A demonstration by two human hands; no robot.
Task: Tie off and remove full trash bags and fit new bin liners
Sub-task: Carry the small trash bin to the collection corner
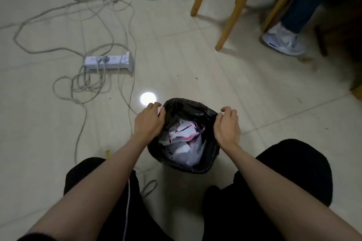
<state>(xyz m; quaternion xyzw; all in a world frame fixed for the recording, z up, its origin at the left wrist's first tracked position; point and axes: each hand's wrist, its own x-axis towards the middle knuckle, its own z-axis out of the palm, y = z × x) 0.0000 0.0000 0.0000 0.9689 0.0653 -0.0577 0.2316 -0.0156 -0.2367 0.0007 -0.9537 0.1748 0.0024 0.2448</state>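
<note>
Indoor room, tiled floor (195, 55), power strips (109, 61), cables, wooden chair (235, 6)

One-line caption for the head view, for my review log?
Both hands, left hand and right hand, pinch opposite edges of the black trash bag full of paper scraps.

A white power strip (109, 62) is seen on the tiled floor (195, 68) at ten o'clock, ringed by grey cables (58, 49). A wooden chair (235, 2) is placed at one o'clock, a grey sneaker (284, 42) beside it.
</note>
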